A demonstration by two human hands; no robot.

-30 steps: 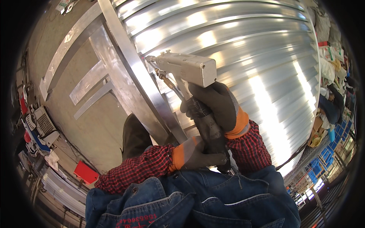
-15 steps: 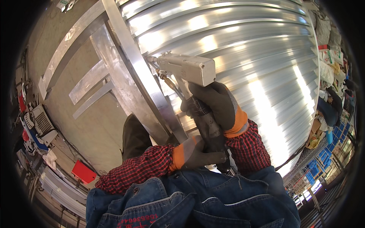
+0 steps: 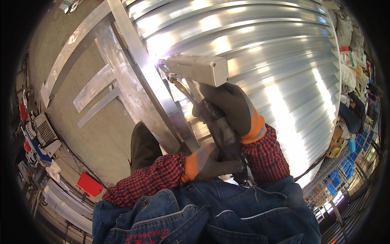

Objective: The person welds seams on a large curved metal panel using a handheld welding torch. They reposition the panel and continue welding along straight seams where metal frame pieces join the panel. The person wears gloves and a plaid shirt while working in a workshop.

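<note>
A silver box-shaped welding gun [image 3: 198, 68] is held up over the metalwork, its nozzle at the left against the edge of a shiny metal bar [image 3: 136, 49]. A bright white-violet glow shows at the nozzle tip. My right hand [image 3: 226, 106], in a dark glove with an orange cuff, is wrapped round the gun's grip just below the body. Lower down, my left hand [image 3: 211, 166], gloved alike, closes round the black sheathed cable [image 3: 223, 132] that runs from the grip toward my lap. A thin brass-fitted feed tube [image 3: 180, 86] runs beside the nozzle.
Ribbed shiny metal panels [image 3: 260, 61] spread out to the right of the bar. Flat metal strips [image 3: 99, 75] form a frame on the left, above the floor. A red box [image 3: 89, 184] and a perforated grey case [image 3: 45, 129] stand at the left; blue crates [image 3: 345, 171] lie far right.
A bright glow has appeared at the nozzle tip. The welding gun and my right hand have shifted slightly to the left; my left hand keeps its hold on the cable.
</note>
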